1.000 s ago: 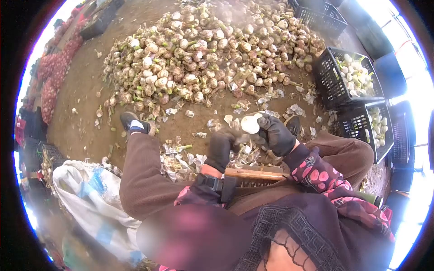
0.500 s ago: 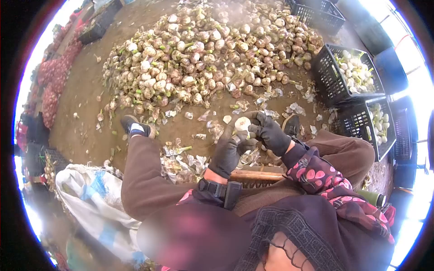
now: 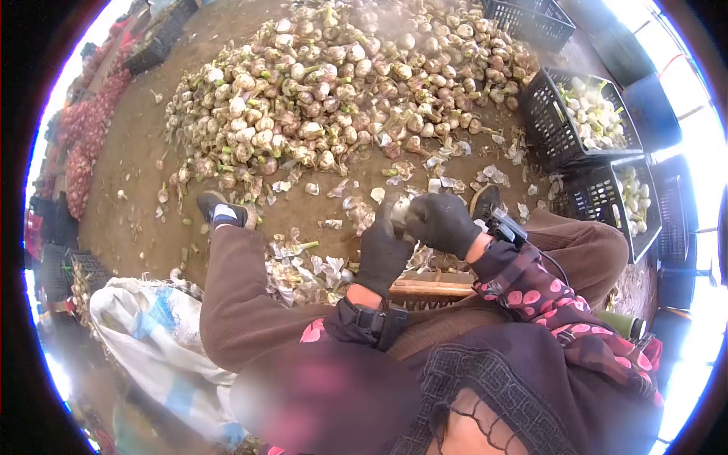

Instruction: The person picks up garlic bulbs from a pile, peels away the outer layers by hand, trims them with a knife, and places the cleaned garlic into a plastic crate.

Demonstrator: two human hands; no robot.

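Both my hands wear black gloves and meet over a garlic bulb (image 3: 400,213) between my knees. My right hand (image 3: 441,222) wraps over the bulb from the right and hides most of it. My left hand (image 3: 383,250) grips it from below and the left. Only a pale sliver of the bulb shows between the gloves. Loose garlic skins (image 3: 303,267) lie on the dirt under my hands. A large heap of unpeeled garlic (image 3: 334,83) covers the ground in front of me.
Two black crates (image 3: 555,129) (image 3: 599,208) with cleaned white bulbs stand at the right. A wooden bar (image 3: 428,289) lies across my lap. A white sack (image 3: 155,337) sits at my left, red mesh bags (image 3: 80,144) further left. My shoe (image 3: 220,210) rests on the dirt.
The white bulb was held up in my right hand in plain view; now both gloves have closed round it and it is mostly hidden. My left hand rose to join the right.
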